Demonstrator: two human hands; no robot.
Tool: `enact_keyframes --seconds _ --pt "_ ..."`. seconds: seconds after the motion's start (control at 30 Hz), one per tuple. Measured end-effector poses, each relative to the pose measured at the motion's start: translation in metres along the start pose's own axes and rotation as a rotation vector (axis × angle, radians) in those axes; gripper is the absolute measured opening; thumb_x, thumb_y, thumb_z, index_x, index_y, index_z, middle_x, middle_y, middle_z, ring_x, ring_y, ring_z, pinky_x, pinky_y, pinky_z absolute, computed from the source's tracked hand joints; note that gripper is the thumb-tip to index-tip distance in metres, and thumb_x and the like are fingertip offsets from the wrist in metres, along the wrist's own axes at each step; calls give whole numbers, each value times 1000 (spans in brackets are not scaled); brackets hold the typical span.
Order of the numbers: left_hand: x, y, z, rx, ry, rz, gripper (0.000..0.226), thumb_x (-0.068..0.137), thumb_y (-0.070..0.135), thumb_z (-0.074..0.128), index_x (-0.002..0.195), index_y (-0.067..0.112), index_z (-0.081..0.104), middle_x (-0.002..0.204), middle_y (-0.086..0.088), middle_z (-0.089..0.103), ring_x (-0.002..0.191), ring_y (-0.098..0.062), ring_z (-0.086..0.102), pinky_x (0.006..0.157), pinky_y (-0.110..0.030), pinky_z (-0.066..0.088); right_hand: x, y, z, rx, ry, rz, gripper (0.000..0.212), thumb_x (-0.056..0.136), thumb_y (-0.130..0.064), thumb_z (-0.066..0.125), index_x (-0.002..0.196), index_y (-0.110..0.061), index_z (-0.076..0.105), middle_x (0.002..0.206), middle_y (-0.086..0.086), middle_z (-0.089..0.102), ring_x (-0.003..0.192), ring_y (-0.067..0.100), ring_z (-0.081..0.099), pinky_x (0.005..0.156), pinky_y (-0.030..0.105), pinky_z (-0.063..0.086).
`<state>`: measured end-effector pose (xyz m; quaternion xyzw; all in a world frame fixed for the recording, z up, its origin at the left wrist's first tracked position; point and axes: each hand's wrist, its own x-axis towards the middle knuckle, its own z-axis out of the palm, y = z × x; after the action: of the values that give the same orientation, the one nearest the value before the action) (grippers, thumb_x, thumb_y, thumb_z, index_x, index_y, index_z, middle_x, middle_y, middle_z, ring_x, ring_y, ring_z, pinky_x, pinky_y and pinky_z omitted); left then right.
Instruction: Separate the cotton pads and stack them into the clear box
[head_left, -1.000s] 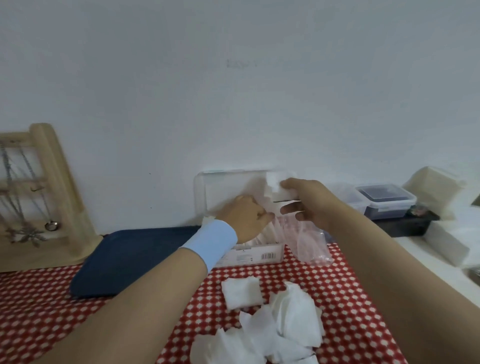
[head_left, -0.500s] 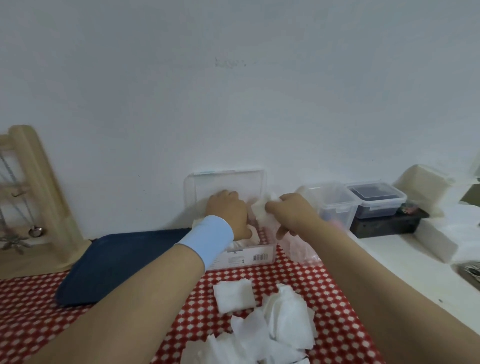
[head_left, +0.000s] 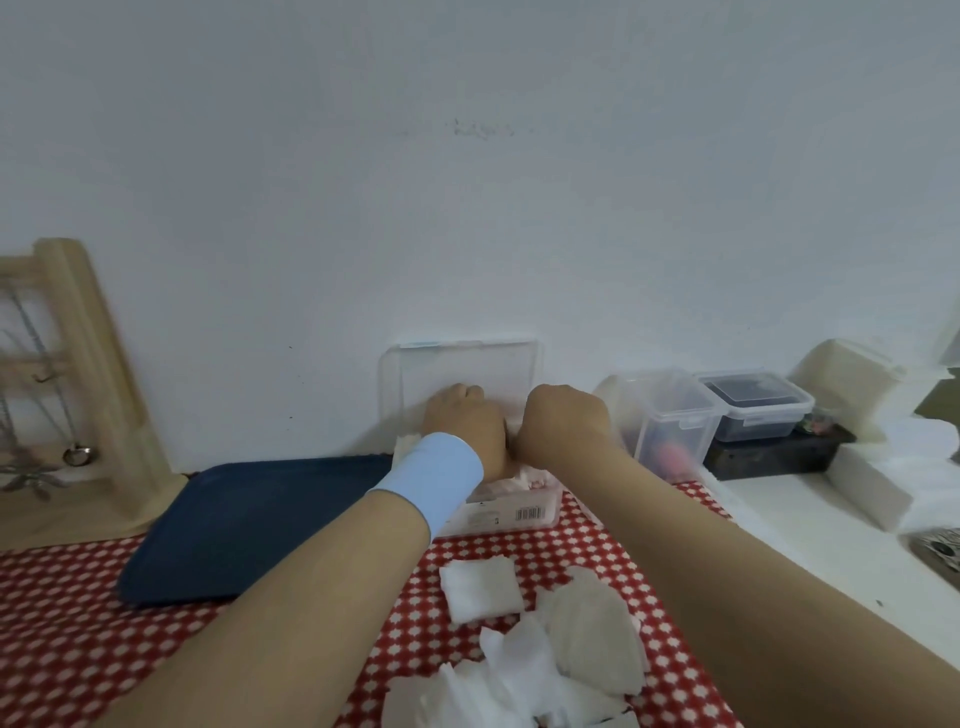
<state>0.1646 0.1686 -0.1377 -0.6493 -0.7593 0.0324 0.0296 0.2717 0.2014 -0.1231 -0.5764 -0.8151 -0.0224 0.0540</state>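
the clear box (head_left: 519, 512) sits against the wall, its long side running left to right, with its lid (head_left: 467, 369) tipped up behind it. a few white pads (head_left: 524, 480) show inside at its near edge. both hands are down in the box side by side, backs toward the camera. the left hand (head_left: 462, 426), above a pale blue wristband (head_left: 431, 478), is over the left half, and the right hand (head_left: 563, 426) is over the right half, almost touching it. their fingers curl down out of sight, so i cannot tell whether either one grips a pad or only presses on the stack.

in front of the box, on the red dotted cloth (head_left: 78, 623), lies one flat pad (head_left: 480, 590), and a ragged heap (head_left: 582, 639) lies further toward the person. the next pick likely means drawing a hand straight back from the box, and the heap is nearer the right forearm. a dark blue tray (head_left: 249, 525) lies left of the box, and small lidded tubs (head_left: 670, 415) stand to its right.
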Motion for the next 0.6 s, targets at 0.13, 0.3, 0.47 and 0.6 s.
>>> enact_keyframes --seconds 0.13,0.3,0.47,0.6 --pt "-3 -3 1 -23 -29 28 41 90 58 47 117 37 70 125 -4 48 123 -25 41 102 -36 35 0 3 6 -25 -35 14 34 92 -51 58 92 -17 57 104 1 65 101 22 60 83 32 47" --pt "-16 -12 -1 -151 -70 96 56 91 53 52 144 36 47 139 -6 41 134 -28 34 106 -43 36 -1 13 1 151 -229 43 36 97 -50 51 87 -16 52 101 3 58 119 27 51 100 42 41" --pt "-41 -26 -1 -328 -110 137 68 100 49 47 160 29 21 163 -2 26 150 -24 20 118 -41 24 -11 12 6 136 -219 -17 32 103 -41 43 97 -12 55 108 10 59 110 29 56 96 41 48" --pt "-53 -37 4 -249 -99 96 69 103 54 36 161 23 14 170 -1 10 155 -23 10 125 -40 11 -21 20 0 231 124 -98 30 103 -31 42 95 -12 64 107 8 59 96 26 60 87 41 54"
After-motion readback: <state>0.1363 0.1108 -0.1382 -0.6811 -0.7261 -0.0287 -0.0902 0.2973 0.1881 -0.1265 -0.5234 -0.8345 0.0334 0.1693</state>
